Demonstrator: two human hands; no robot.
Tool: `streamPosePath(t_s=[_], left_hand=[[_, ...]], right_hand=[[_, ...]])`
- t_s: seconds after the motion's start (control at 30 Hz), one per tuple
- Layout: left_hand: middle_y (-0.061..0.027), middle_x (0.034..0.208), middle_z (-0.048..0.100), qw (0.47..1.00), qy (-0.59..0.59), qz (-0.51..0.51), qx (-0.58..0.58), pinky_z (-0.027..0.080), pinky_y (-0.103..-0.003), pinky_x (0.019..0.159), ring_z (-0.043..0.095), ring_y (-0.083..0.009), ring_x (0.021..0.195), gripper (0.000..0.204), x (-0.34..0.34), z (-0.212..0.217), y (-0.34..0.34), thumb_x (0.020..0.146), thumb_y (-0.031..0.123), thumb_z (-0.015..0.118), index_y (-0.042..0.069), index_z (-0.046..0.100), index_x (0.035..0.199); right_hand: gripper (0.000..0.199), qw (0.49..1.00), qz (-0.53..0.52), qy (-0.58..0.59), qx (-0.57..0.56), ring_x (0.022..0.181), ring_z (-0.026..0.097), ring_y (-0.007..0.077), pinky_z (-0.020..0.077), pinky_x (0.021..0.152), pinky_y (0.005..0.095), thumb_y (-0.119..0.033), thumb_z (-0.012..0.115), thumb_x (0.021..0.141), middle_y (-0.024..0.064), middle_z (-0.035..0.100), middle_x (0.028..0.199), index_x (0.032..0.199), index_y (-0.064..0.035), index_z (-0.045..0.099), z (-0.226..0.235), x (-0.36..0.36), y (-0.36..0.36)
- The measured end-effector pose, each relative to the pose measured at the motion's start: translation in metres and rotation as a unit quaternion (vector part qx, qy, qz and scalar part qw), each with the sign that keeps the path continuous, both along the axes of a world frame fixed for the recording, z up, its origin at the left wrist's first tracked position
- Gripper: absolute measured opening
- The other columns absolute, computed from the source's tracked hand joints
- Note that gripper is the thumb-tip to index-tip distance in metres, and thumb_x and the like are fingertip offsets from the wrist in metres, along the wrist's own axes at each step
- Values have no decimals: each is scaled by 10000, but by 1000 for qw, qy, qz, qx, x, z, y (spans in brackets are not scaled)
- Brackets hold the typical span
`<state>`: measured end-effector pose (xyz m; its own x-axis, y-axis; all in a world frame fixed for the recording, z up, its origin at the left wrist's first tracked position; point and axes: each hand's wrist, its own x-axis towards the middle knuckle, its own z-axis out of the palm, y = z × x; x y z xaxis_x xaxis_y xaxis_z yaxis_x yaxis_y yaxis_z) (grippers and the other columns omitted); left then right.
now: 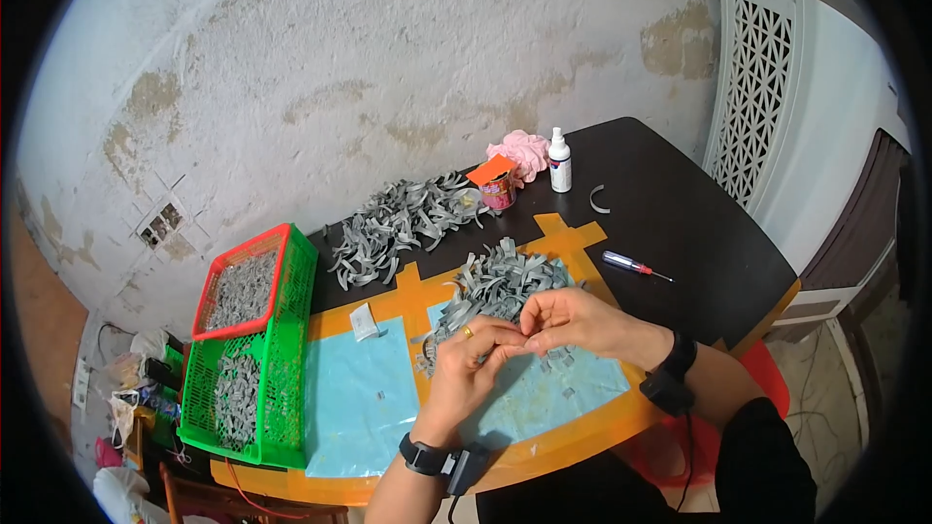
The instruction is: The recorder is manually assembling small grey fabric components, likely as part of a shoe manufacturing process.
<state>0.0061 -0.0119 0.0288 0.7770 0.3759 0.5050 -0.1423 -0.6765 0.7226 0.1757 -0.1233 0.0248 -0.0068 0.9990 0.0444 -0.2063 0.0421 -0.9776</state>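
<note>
My left hand (469,361) and my right hand (588,328) meet fingertip to fingertip above the blue sheet (361,398). Both are closed in a pinch, and whatever lies between the fingers is too small or hidden to make out. Just beyond them rises a heap of curved grey strips (510,277), partly covered by my hands. Small grey pieces (568,392) lie scattered on the sheet below my right hand.
At left, a green basket (287,369) and a red-rimmed basket (282,267) hold small grey pieces. Farther back lie more grey strips (398,223), a tin (498,194), a pink cloth (522,152) and a white bottle (560,167). A screwdriver (629,262) rests at right, a white packet (363,321) at left.
</note>
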Motion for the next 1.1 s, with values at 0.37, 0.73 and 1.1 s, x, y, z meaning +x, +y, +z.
streamPosePath(t_s=[0.37,0.73,1.1], left_hand=[[-95,903,609,951,-133,103,-260,508,-274,682,638,-161,794,87,-16,6,27,902,74,582,7,534,929],[-9,761,603,922,-3,387,-22,478,-215,585,603,-88,673,57,-217,49,121,847,26,622,25,588,892],[-87,1073,608,964,87,130,-213,515,-268,730,629,-153,856,305,-94,18,54,865,116,650,-16,560,1124]], right_hand=[[175,773,-146,-533,311,903,554,200,476,803,331,-99,673,770,55,595,897,924,-21,642,-19,1,20],[30,735,-178,-581,301,881,513,230,439,774,343,-71,596,786,49,552,832,779,-50,616,-29,-2,15],[87,867,-207,-402,210,860,542,252,440,774,343,-95,578,851,90,589,821,887,-27,618,-24,5,15]])
